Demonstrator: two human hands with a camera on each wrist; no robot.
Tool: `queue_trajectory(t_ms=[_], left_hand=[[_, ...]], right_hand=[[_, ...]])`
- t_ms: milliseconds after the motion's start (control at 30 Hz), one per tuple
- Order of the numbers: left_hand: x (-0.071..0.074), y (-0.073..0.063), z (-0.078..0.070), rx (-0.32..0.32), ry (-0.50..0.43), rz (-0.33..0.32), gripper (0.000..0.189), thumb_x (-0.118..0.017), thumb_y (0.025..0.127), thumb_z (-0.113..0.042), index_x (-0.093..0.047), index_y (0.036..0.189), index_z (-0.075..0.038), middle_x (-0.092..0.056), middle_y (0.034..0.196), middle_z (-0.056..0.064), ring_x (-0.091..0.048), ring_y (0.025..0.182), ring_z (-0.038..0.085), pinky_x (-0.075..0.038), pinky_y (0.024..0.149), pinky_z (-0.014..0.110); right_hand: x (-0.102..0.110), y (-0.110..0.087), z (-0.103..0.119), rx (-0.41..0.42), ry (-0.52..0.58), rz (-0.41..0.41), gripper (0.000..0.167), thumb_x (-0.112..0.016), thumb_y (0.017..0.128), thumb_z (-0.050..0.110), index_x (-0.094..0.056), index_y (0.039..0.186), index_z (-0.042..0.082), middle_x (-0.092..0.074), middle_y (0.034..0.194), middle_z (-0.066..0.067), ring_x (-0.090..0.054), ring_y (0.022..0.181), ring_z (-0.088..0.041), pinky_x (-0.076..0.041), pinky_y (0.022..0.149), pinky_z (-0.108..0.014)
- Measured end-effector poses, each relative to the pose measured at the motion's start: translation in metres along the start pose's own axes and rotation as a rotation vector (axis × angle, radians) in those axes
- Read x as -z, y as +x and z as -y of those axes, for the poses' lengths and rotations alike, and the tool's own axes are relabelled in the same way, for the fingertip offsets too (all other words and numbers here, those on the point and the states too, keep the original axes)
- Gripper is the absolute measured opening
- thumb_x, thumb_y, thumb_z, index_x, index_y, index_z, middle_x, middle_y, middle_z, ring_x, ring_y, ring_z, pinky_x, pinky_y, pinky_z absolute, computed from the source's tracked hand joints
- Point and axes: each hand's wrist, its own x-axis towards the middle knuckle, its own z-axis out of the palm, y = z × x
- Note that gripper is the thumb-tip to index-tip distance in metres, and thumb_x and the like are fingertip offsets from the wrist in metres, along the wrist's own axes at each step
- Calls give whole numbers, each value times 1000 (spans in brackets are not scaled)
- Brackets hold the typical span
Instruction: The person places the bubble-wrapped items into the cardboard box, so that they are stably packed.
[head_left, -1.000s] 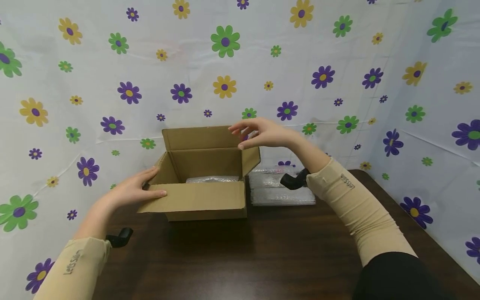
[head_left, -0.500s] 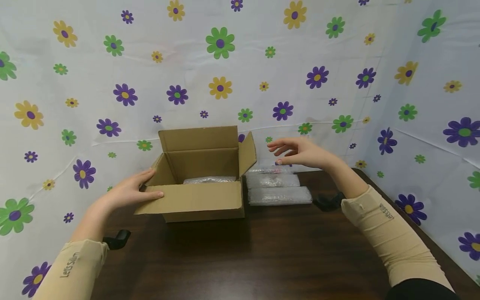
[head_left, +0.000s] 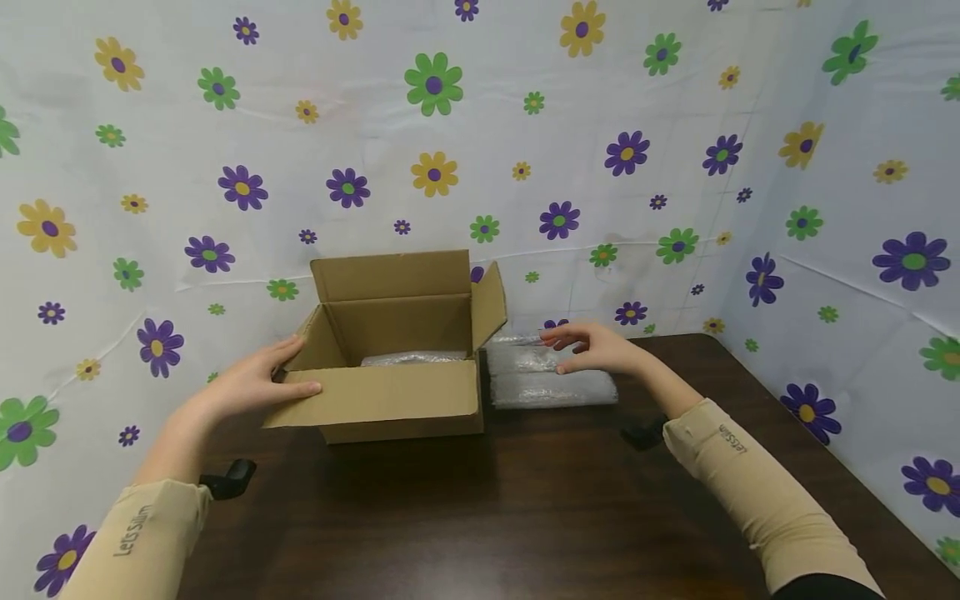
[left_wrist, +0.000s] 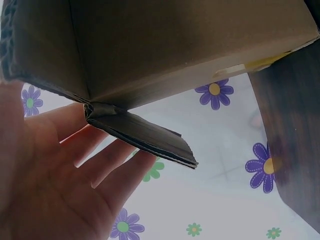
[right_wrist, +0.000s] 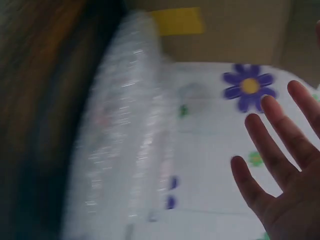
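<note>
A cardboard box stands on the table with its top flaps folded out. My left hand holds its left front corner, the thumb on top of the front flap. The left wrist view shows fingers against the outside of a side flap. Inside the box lies something in bubble wrap, partly hidden. My right hand hovers over several bubble-wrapped packs to the right of the box, its fingers loosely bent and holding nothing. In the right wrist view the packs look blurred, apart from the fingers.
The dark wooden table runs forward of the box and to the right, up to its right edge. A white cloth printed with flowers hangs close behind the box and along the right side. Yellow tape sticks to the box's side.
My right hand has moved from above the box's right flap to the right, then down over the bubble-wrapped packs. The left hand has stayed at the box.
</note>
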Motion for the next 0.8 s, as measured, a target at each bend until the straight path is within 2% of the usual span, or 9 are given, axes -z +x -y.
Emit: queue_trajectory(t_ms=[167,367,467,700,800], left_hand=[[1,-1,3,9,16,-1,95,-70,87,-45,-22,150,8,-19,153,33,-15,139,52,-19,107,67],[2,1,1,20,6,7,96,-69,87,-47,-22,150,7,-17,154,32,-13,140,51,-17,107,67],[3,1,0,21,0,5,96,-69,87,-46,-21,150,7,-17,154,33,-13,140,52,-17,107,67],[2,-1,1,14,-7,-5,95,-69,87,-45,-21,150,7,-17,154,32,-14,139,52,-18,107,67],[1,0,1,12,-9,-2,95,-69,88,-46,-20,151,7,-16,154,32,-14,139,51,-18,107,67]], right_hand=[[-17,2,-29,-41,-133,-44,61,-81,79,30,-60,132,7,-63,124,-14,-56,115,-32,-39,99,-61],[-29,2,-48,-109,-259,-102,62,-84,74,38,-66,126,11,-64,124,-6,-56,114,-28,-44,96,-56],[-33,4,-52,-118,-290,-90,64,-84,71,42,-67,124,12,-64,124,-5,-56,115,-29,-45,96,-53],[-37,9,-57,-82,-395,-42,63,-82,73,46,-67,123,11,-64,125,-8,-57,115,-29,-45,97,-51],[-37,8,-58,-105,-408,-43,64,-82,71,48,-67,122,12,-64,125,-9,-57,115,-30,-44,98,-52]])
